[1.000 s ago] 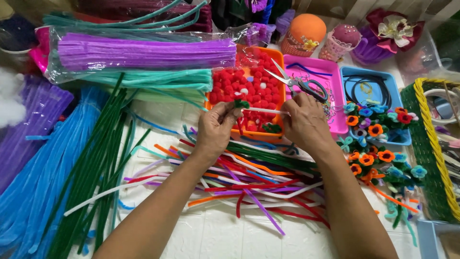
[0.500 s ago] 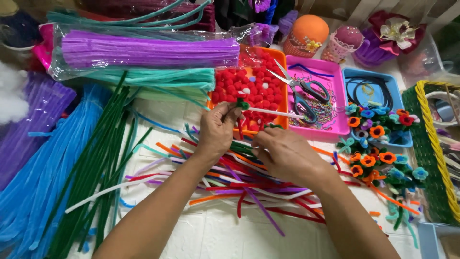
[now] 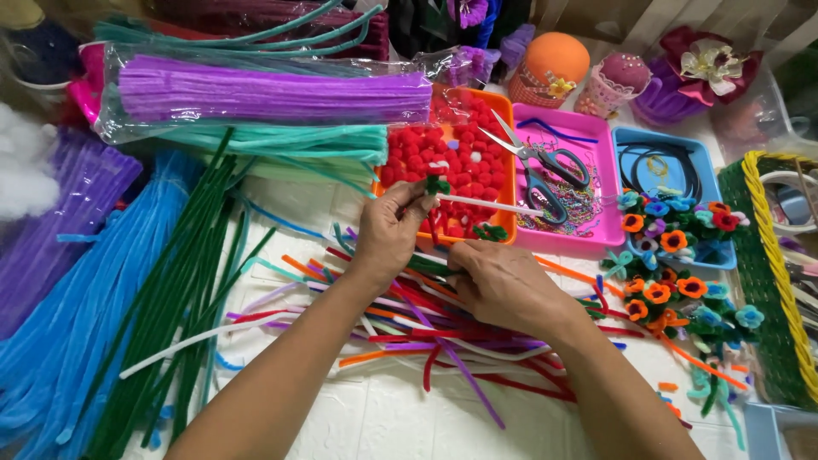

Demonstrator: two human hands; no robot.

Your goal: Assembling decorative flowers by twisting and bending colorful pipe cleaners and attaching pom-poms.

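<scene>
A white worktop point(image 3: 383, 422) with a raised brick-like pattern fills the lower view. Pale vertical slats point(image 3: 750, 21) stand at the top right. The light is bright and even.

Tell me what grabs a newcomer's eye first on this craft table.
At the centre, the left hand pinches a small green and white twist over an orange tray of red pompoms, while the right hand rests on a heap of mixed pipe cleaners. Scissors lie on the pink tray to the right.
</scene>
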